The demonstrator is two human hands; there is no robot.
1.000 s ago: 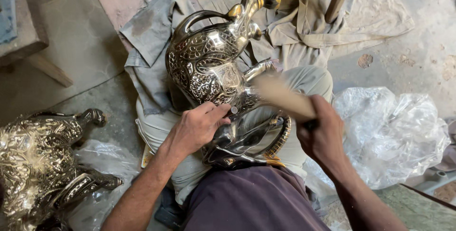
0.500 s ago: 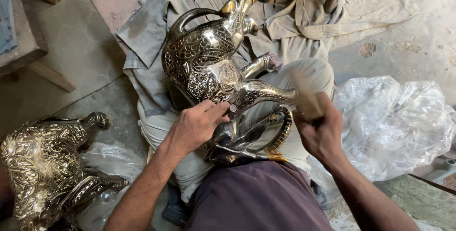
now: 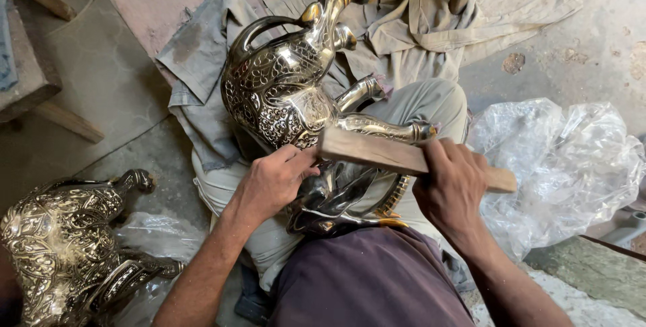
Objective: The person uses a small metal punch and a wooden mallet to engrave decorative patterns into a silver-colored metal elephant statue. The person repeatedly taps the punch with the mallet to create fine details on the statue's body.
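Note:
An engraved brass animal figure (image 3: 282,91) lies on my lap, legs toward me and its curved end pointing away. My left hand (image 3: 272,179) rests on its underside, fingers pinched close against the metal; whether they hold a small tool is hidden. My right hand (image 3: 451,186) grips a flat wooden block (image 3: 390,154) held level, its left end almost touching my left fingertips over one brass leg (image 3: 383,127).
A second engraved brass figure (image 3: 60,239) lies on the floor at lower left on clear plastic. A crumpled clear plastic bag (image 3: 565,159) is at right. Grey and beige cloths (image 3: 202,64) spread under the figure. A wooden stool leg (image 3: 67,122) stands at left.
My right hand has swung the wooden block down and left until it reaches my left fingers. The left hand has stayed on the figure.

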